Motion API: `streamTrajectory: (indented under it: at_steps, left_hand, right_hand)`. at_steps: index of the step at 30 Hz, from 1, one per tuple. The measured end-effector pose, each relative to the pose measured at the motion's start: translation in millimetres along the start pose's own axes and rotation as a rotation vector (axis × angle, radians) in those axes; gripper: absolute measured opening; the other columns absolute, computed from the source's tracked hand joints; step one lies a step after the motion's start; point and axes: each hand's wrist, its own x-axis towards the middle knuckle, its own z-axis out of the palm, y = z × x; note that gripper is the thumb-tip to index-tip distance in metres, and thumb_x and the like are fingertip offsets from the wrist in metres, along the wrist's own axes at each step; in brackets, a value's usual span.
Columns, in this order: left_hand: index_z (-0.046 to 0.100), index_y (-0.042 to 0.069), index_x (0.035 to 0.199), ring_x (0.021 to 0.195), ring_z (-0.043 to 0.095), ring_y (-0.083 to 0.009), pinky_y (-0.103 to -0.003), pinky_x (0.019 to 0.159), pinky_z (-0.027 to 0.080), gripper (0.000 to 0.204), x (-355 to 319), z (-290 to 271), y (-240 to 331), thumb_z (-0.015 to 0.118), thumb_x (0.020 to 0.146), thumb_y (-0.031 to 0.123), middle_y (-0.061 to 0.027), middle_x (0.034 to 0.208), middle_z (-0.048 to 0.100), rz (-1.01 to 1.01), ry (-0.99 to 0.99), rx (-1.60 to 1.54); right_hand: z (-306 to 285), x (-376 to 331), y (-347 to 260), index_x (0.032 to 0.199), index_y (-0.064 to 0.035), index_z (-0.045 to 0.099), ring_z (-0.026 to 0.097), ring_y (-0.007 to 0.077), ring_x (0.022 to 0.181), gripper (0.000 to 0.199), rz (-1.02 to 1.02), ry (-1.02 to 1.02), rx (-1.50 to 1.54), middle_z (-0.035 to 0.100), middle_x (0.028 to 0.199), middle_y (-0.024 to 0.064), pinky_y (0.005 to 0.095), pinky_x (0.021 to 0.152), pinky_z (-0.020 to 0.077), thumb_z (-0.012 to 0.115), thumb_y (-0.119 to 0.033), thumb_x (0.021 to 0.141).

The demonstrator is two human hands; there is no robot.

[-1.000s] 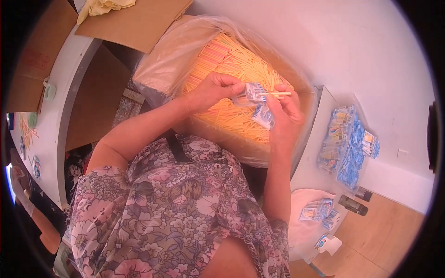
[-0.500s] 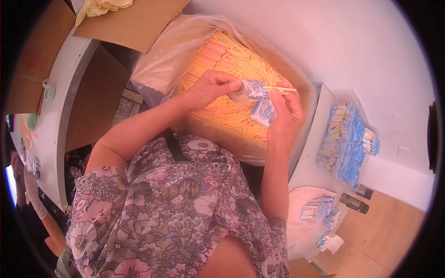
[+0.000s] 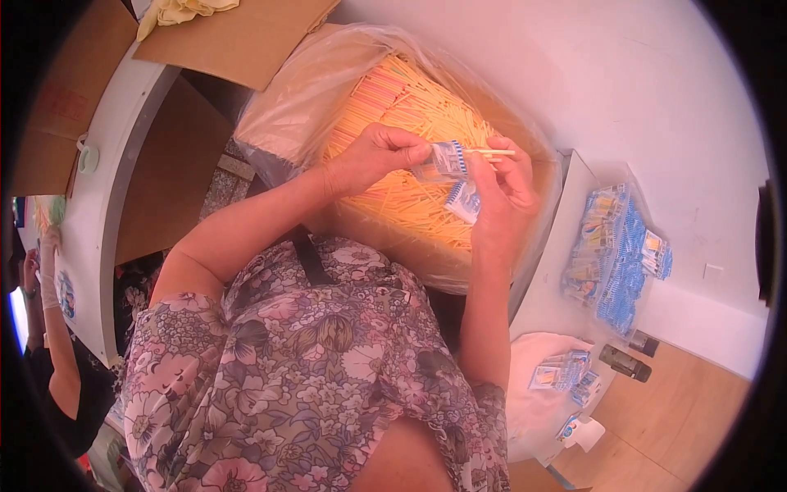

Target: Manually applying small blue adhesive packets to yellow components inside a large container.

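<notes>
my left hand is closed on a small clear packet with blue print, pinching it by its left end between thumb and fingers. my right hand is closed too: its fingertips pinch a few thin yellow sticks whose ends are at the mouth of the packet, and a second blue packet is tucked under the palm. both hands are held just above the heap, close together.

to do this step well, i think i must keep the packet mouth wide with the left thumb, hold the sticks parallel and together, and slide them straight in, not at an angle, so the thin film does not tear and no stick bends. i cannot tell how many sticks are already inside.

under my hands is a big clear plastic bag full of orange and yellow sticks, lying in all one direction. to my right a white desk carries a pile of finished blue packets, and lower there are some more packets on a white cloth, next to a small dark bottle. behind is a white wall; brown cardboard is at the top left. another person's arm shows at the far left edge.
</notes>
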Motion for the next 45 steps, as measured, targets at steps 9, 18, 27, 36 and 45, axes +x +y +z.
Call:
streamTrajectory:
  at_steps: [9, 18, 27, 36, 45]
  left_hand:
    - [0.065, -0.002, 0.104, 0.086, 0.058, -0.0104, -0.026, 0.078, 0.049, 0.031, 0.0, -5.0, -5.4, 0.058, 0.09, 0.025, -0.0047, 0.092, 0.065, -0.02, -0.011, -0.108]
    - [0.064, 0.0, 0.105, 0.08, 0.059, -0.0091, -0.025, 0.075, 0.05, 0.025, -1.0, 17.7, 18.6, 0.065, 0.085, 0.015, -0.004, 0.091, 0.066, -0.117, -0.06, -0.17]
    - [0.067, 0.001, 0.095, 0.073, 0.06, -0.0088, -0.025, 0.068, 0.049, 0.02, 17.5, 73.9, 17.9, 0.072, 0.076, 0.006, -0.0038, 0.084, 0.067, -0.13, -0.197, 0.089]
    - [0.066, -0.001, 0.097, 0.084, 0.061, -0.0108, -0.025, 0.076, 0.048, 0.02, 33.5, 48.4, -2.8, 0.068, 0.079, 0.006, -0.0054, 0.091, 0.066, -0.075, -0.305, 0.499]
    - [0.064, 0.004, 0.09, 0.091, 0.053, -0.0294, -0.038, 0.081, 0.043, 0.03, 104.4, 62.1, -51.0, 0.075, 0.063, 0.013, -0.0086, 0.091, 0.061, 0.618, -0.358, 1.204]
  right_hand:
    - [-11.8, 1.9, -11.9, 0.102, 0.0014, 0.065, 0.054, 0.0107, 0.084, 0.027, 0.104, -0.224, 0.13, 0.06, 0.1, 0.0064, 0.0231, 0.073, 0.0445, 0.07, -0.001, 0.076]
    - [-12.6, 4.4, -1.0, 0.101, 0.0021, 0.064, 0.054, 0.0064, 0.069, 0.021, 0.159, -0.218, -0.228, 0.062, 0.085, 0.0014, 0.02, 0.063, 0.0453, 0.067, -0.006, 0.081]
    - [-64.2, -18.8, -13.3, 0.096, 0.0, 0.066, 0.056, 0.0049, 0.072, 0.02, 0.238, -0.106, -0.049, 0.065, 0.081, -0.0001, 0.0208, 0.063, 0.0454, 0.07, -0.009, 0.079]
    - [-251.4, -140.6, -42.8, 0.103, 0.0004, 0.063, 0.058, 0.0089, 0.079, 0.028, 0.285, 0.514, -0.275, 0.064, 0.089, 0.0018, 0.0233, 0.071, 0.0481, 0.068, 0.0, 0.075]
    - [-402.6, -267.1, -2.2, 0.098, 0.0007, 0.063, 0.054, 0.0337, 0.098, 0.039, 0.218, 0.524, -1.816, 0.061, 0.101, 0.0172, 0.0427, 0.088, 0.0416, 0.074, -0.025, 0.071]
